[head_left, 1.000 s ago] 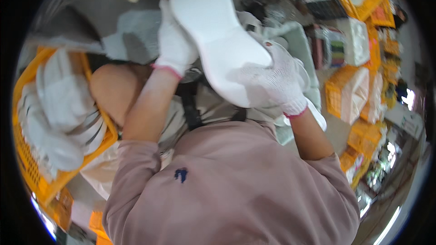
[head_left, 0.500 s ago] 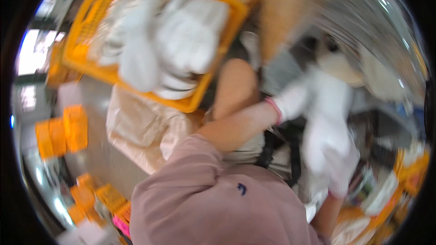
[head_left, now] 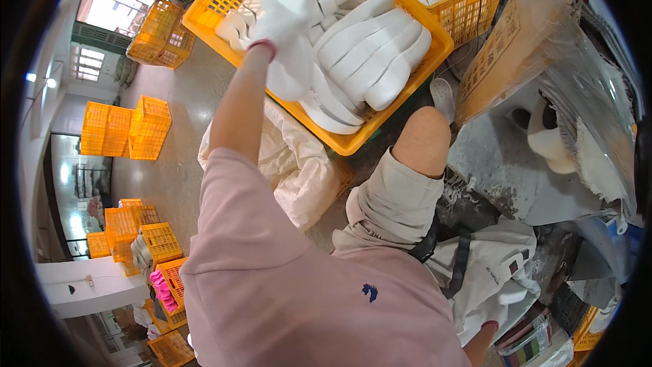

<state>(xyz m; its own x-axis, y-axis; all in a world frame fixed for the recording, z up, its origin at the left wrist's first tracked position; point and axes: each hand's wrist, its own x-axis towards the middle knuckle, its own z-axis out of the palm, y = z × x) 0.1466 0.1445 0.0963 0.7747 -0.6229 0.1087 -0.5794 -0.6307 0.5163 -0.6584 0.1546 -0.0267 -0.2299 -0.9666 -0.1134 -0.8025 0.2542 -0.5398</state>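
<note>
My left hand (head_left: 284,17), in a white glove with a pink cuff, reaches over a yellow plastic crate (head_left: 436,54) full of white foam shoe soles (head_left: 373,47). It is against the soles at the crate's left side, where one long sole (head_left: 291,75) lies by the rim below it. Glove and soles blend in white blur, so whether the fingers grip one is unclear. Low on the right, my right hand (head_left: 492,312), also gloved, is beside a pale bag or cloth (head_left: 519,292). Its fingers cannot be made out against the white material.
A cream sack (head_left: 302,177) lies beneath the crate's near side. Another yellow crate (head_left: 468,10) with white pieces stands behind it. Cardboard (head_left: 499,47) and plastic sheeting rise at the right, beside a grey surface (head_left: 492,153). Stacked yellow crates (head_left: 125,129) stand on the left floor.
My left hand has swung from the grey surface on the right up to the crate on the left. My right hand has dropped toward the lower right. The view has turned, shifting the crate rightward.
</note>
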